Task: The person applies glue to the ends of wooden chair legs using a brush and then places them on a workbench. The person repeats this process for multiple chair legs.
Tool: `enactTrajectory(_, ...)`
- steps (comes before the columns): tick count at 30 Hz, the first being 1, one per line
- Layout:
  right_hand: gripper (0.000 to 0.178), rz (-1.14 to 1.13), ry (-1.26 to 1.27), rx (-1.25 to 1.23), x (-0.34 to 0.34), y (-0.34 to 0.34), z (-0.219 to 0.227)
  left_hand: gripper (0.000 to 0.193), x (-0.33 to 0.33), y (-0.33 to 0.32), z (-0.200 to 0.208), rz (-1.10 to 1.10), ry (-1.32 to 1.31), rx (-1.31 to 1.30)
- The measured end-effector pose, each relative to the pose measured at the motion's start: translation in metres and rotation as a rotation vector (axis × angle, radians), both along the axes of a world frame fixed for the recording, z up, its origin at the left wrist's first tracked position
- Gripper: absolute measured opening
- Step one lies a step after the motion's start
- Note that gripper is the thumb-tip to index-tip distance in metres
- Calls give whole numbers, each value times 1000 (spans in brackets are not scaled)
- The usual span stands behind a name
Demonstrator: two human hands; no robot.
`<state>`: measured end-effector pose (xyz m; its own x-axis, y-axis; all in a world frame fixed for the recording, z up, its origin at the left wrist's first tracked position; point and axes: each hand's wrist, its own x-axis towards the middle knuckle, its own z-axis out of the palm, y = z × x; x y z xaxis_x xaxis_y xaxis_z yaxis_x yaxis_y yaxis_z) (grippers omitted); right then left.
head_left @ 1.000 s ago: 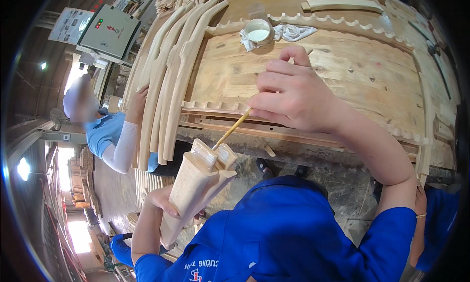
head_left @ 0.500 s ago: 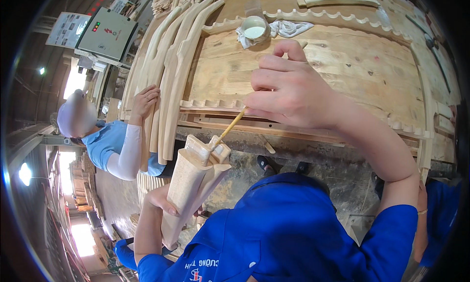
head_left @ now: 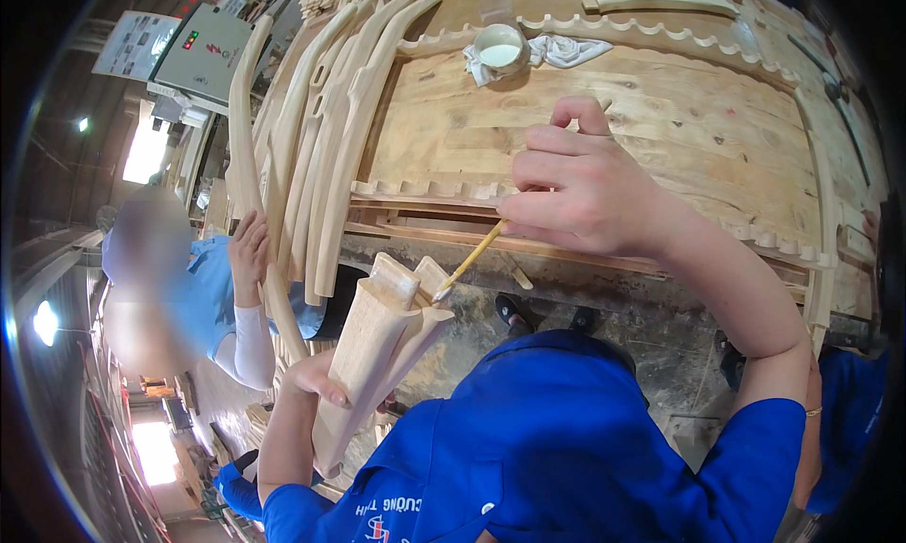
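Note:
My left hand [head_left: 319, 381] is closed around two pale wooden pieces [head_left: 363, 354] held side by side, their tenon ends tilted up and away from me. The tenons [head_left: 392, 281] look wet and shiny. Between the fingers and thumb of my right hand [head_left: 590, 189] is a thin yellowish brush [head_left: 475, 256], pinched near its middle. Its tip touches or nearly touches the right-hand tenon, at the shoulder. Farther off, a cup of white liquid [head_left: 500, 52] stands on the bench beside a crumpled white cloth [head_left: 569, 50].
A wooden workbench [head_left: 585, 118] with scalloped strips [head_left: 661, 39] along its edges lies ahead. Long curved wooden parts [head_left: 349, 156] are stacked at its left. A co-worker in light blue [head_left: 212, 284] grips one curved part [head_left: 243, 118]. Another person's blue sleeve [head_left: 849, 420] shows at right.
My right hand has moved slightly right, taking the brush tip from between the tenons to the right-hand one's outer side. The co-worker has lifted a curved part away from the stack.

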<state>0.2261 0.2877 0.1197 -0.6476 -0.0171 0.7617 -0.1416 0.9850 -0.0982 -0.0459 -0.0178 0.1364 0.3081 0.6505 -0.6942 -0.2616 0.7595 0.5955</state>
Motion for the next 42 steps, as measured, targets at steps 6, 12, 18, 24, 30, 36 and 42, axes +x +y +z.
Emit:
enactTrajectory(6, 17, -23, -73, 54, 9, 1, 3, 93, -2, -7, -5, 24, 16, 21)
enactTrajectory(12, 16, -37, -56, 88, -1, -2, -8, 100, -7, -3, -9, -5, 66, 9)
enactTrajectory(18, 14, -23, -53, -30, 4, -4, -10, 134, -59, -50, -62, 446, 722, 666)
enactTrajectory(24, 12, -65, -24, -130, 7, 4, 0, 106, -18, -18, -33, -1, 188, 170)
enactTrajectory(30, 11, -182, -33, -393, 2, 34, 7, 88, -3, -16, -15, 79, 76, 212)
enactTrajectory(36, 9, -643, -266, -175, -23, 104, 9, 76, 10, -33, 22, 447, 258, 646)
enactTrajectory(42, 12, -893, -608, 224, -87, 144, 21, 104, -1, -42, 37, 655, 675, 1623)
